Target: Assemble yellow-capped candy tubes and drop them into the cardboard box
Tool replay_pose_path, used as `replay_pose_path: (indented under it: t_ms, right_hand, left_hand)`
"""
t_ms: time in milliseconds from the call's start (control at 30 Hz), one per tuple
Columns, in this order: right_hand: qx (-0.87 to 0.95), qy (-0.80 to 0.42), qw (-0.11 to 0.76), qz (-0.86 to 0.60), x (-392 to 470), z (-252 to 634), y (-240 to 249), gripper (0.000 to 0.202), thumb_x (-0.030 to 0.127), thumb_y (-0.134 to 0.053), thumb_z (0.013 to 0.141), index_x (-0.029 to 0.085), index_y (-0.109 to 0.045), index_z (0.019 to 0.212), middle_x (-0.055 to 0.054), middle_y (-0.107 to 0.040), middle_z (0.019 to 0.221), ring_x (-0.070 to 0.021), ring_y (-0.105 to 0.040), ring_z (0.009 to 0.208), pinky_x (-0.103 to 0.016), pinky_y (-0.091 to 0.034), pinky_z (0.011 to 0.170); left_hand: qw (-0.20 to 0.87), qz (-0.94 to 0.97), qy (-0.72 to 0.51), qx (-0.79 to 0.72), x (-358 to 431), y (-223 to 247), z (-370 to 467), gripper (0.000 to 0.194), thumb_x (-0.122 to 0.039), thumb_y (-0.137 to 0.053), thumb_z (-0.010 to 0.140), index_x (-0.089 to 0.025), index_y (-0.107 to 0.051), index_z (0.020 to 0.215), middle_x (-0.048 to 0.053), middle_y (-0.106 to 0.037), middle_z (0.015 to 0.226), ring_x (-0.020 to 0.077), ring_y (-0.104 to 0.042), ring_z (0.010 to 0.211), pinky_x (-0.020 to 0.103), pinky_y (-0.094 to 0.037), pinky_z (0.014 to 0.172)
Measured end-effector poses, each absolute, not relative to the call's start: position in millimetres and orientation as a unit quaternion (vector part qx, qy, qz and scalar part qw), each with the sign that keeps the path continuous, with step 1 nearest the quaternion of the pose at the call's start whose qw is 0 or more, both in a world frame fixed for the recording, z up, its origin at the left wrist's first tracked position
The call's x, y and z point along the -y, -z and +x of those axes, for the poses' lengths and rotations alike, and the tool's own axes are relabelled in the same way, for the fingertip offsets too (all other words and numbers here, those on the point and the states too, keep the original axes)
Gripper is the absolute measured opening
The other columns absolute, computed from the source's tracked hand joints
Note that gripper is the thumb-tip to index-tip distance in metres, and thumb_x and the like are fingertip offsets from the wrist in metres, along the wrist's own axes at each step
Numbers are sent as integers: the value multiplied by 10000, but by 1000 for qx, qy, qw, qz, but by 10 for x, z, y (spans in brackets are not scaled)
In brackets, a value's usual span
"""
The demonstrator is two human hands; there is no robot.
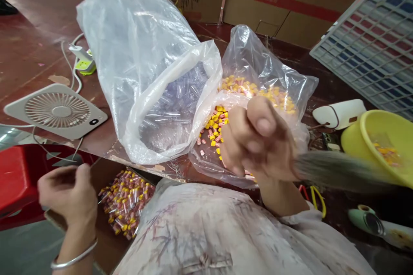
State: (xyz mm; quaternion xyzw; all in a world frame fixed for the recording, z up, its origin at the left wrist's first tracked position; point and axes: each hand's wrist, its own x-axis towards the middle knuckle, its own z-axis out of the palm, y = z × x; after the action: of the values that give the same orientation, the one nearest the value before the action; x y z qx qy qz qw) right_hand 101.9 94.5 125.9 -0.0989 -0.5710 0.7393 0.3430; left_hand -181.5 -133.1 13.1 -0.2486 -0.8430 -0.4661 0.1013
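My left hand [69, 197], a silver bangle on its wrist, is curled closed above the left side of a cardboard box; anything inside its fingers is hidden. In that box lies a heap of filled clear tubes with yellow caps [127, 202]. My right hand [258, 142] is closed and slightly blurred over the open clear bag [267, 60] of yellow caps with pink pieces [217, 126]. What it holds, if anything, does not show. A blurred grey-green streak [335, 169] extends rightward from it. Left of this hand, a large translucent bag [129, 38] gapes open, showing empty clear tubes [183, 99].
A white fan [61, 111] and a power strip [85, 63] with cables lie left. A red stool [16, 180] stands below them. At right are a yellow bowl [358, 137], a white device [338, 113] and a plastic crate [371, 38]. Cartons [290, 21] line the back.
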Motion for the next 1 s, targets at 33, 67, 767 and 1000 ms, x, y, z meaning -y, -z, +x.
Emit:
replay_pose_path:
  t_ms: [33,67,767,1000]
  right_hand:
    - [547,-753,355,-88,-967,1008,-1228,450,632,-791,762,260,-540,804,64,-538,713,-99,-526,517,-213,-471,429]
    - [525,-763,367,-86,-989,1003,-1180,472,580,-836,735,256,-492,750,81,-490,665,-81,-468,460,-193,-412,384]
    - [888,-77,-143,-430,-791,1546,155,393,88,-537,887,209,-592,1256,-116,-663,1196,-241,-704,944,-306,-533,751]
    - [922,-86,-121,-356,-1105,1235,182,373,77,-449,951,204,-654,1236,-135,-570,1356,-219,-687,975,-324,-555,831]
  left_hand:
    - [112,-260,474,834,1194,-54,-1812,188,-349,-750,772,-261,-591,820,-64,-610,701,142,-572,621,312,-546,615]
    - [99,-306,470,822,1040,-7,-1791,168,-328,-749,782,-256,-620,862,-46,-641,766,150,-603,670,317,-555,662]
    - [-183,-532,269,782,-242,67,-1367,268,-378,-654,836,-198,-600,1026,39,-708,851,213,-672,763,306,-491,697]
    - [-447,-445,464,622,154,-1,-1109,443,-427,-735,834,-176,-633,1185,103,-773,1085,240,-734,1006,370,-579,917]
